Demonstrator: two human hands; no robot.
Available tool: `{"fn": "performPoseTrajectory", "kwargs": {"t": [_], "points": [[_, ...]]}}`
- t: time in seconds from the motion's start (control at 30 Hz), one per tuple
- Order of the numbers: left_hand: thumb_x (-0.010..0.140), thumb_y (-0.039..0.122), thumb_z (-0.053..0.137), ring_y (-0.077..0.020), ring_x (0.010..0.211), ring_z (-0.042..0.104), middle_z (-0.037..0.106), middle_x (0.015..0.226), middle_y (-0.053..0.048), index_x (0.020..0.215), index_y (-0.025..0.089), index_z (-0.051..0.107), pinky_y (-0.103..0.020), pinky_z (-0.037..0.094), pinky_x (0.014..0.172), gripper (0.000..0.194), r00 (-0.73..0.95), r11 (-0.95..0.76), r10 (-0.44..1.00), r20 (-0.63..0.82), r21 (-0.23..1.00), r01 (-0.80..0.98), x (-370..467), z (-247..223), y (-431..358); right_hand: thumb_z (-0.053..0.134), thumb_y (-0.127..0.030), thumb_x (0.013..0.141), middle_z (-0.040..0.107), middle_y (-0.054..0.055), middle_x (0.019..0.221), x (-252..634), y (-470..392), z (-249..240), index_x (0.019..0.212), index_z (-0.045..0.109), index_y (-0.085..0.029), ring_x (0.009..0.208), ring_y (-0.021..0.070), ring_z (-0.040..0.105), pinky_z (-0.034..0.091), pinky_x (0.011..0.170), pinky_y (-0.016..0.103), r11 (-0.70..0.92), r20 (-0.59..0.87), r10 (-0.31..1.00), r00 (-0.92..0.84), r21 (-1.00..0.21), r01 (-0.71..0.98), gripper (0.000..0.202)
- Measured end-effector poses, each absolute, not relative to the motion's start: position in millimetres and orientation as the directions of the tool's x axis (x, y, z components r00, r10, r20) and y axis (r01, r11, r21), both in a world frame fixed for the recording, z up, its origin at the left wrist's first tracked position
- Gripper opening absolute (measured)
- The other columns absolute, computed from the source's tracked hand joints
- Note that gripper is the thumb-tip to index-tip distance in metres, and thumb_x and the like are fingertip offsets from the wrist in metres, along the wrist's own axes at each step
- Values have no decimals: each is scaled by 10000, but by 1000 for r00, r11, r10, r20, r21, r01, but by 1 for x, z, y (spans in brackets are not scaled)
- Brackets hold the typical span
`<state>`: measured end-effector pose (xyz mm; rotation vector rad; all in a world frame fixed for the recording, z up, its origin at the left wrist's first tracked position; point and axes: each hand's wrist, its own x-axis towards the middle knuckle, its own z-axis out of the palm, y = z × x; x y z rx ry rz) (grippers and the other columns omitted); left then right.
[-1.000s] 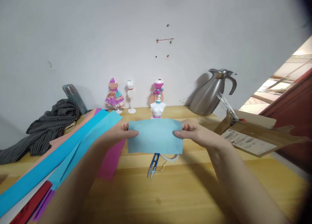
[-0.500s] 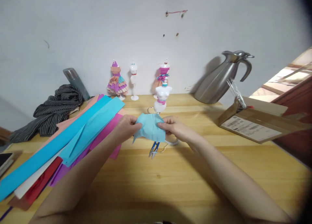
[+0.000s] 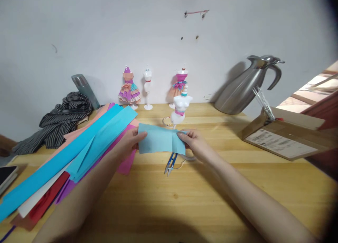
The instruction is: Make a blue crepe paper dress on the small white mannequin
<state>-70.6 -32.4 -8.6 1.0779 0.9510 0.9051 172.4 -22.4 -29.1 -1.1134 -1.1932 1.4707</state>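
A light-blue piece of crepe paper [image 3: 155,140] is stretched out flat between my hands, above the table, with a crease near its right end. My left hand [image 3: 131,139] pinches its left edge with the thumb on top. At the right end, my right hand [image 3: 192,139] grips it between thumb and fingers. Just below the paper lie blue-handled thread snips [image 3: 170,164], their handle end partly hidden by it. Behind the paper stands a small white dress-form mannequin [image 3: 181,107] with a pink band at its waist; the paper hides its foot.
Stacked coloured paper strips [image 3: 71,155] cover the left side, near a striped cloth [image 3: 66,112] and a leaning bottle [image 3: 86,89]. More mannequins [image 3: 148,88], two in paper dresses, stand by the wall. A steel jug [image 3: 240,88] and a cardboard box [image 3: 282,141] are at right.
The crumpled, folded blue paper is now spread wider and flatter. My left hand has moved left and my right hand slightly right. The whole view has shifted a little.
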Motion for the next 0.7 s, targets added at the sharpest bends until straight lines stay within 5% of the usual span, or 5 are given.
{"fn": "performPoseTrajectory", "kwargs": {"t": [0.17, 0.3, 0.4, 0.53, 0.7], "points": [[619, 400, 816, -246, 927, 665, 703, 988, -108, 1005, 161, 670, -330, 529, 779, 476, 297, 206, 950, -94, 905, -372, -42, -28, -51, 769, -536, 588, 447, -64, 445, 151, -36, -41, 578, 516, -186, 381, 70, 401, 398, 402, 214, -145, -116, 986, -121, -952, -268, 432], [644, 396, 790, -286, 982, 650, 714, 989, -123, 959, 150, 702, -409, 510, 874, 409, 259, 128, 966, 6, 857, -499, -19, -47, -63, 793, -414, 603, 533, -39, 497, 139, -48, -47, 649, 552, -197, 406, 95, 481, 460, 428, 230, -246, -207, 969, -135, -841, -482, 327], [616, 415, 792, -268, 915, 662, 717, 985, -116, 959, 148, 707, -410, 518, 852, 442, 157, 153, 984, -89, 870, -469, -17, -57, -63, 798, -336, 571, 629, -1, 572, 137, -53, -49, 705, 592, -190, 466, 130, 576, 510, 482, 255, -350, -300, 936, -184, -750, -561, 286], [532, 354, 823, -184, 655, 628, 702, 741, -56, 752, 123, 705, -317, 512, 659, 340, -22, 254, 963, -269, 931, -263, -31, -58, -52, 747, -385, 626, 650, 28, 587, 144, -52, -47, 754, 625, -162, 507, 164, 613, 531, 546, 300, -363, -283, 906, -315, -901, -236, 284], [573, 328, 717, -106, 544, 485, 522, 553, 43, 669, 131, 651, -231, 396, 531, 229, 70, 167, 981, -180, 973, 157, -49, -40, -43, 689, -352, 680, 712, 61, 908, 161, -41, -45, 999, 679, -200, 809, 220, 656, 529, 713, 335, 172, 125, 979, -160, -928, 331, 354]]}}
